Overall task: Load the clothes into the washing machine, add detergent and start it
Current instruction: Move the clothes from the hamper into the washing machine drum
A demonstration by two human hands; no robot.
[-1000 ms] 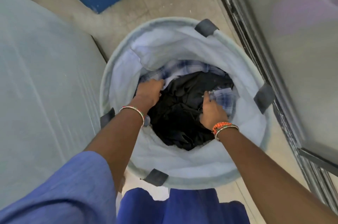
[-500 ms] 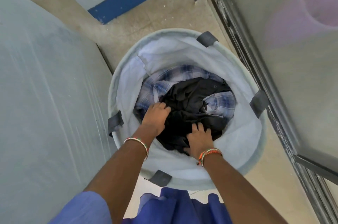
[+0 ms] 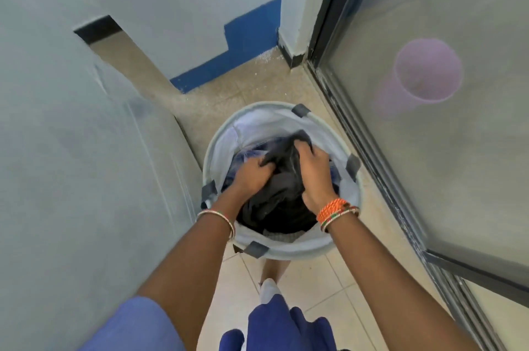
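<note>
A person bends over a round, pale fabric laundry hamper standing on a beige tiled floor, both hands buried in the clothes inside it. The left hand reaches in from the hamper's near-left rim, its fingers curled into a bunched black garment; the right hand comes in from the near-right rim, its fingers clenched on the same dark cloth, which rises in a fold between the two hands toward the hamper's far side. Whether the thumbs close round the fabric cannot be told, since the cloth hides them. A blue plaid garment shows under the black one, against the hamper's left inner wall. Dark grey tabs are spaced round the hamper's rim. A thin beaded bangle circles the left wrist; orange beaded bracelets wrap the right wrist. A light blue sleeve covers the left upper arm, and dark blue clothing hangs below the hamper's near edge. A large pale grey surface stands just left of the hamper. Right of the hamper runs a dark-framed frosted glass door, with a blurred pink bucket visible behind the glass. Beyond the hamper, a white wall carries a blue painted band near the floor.
</note>
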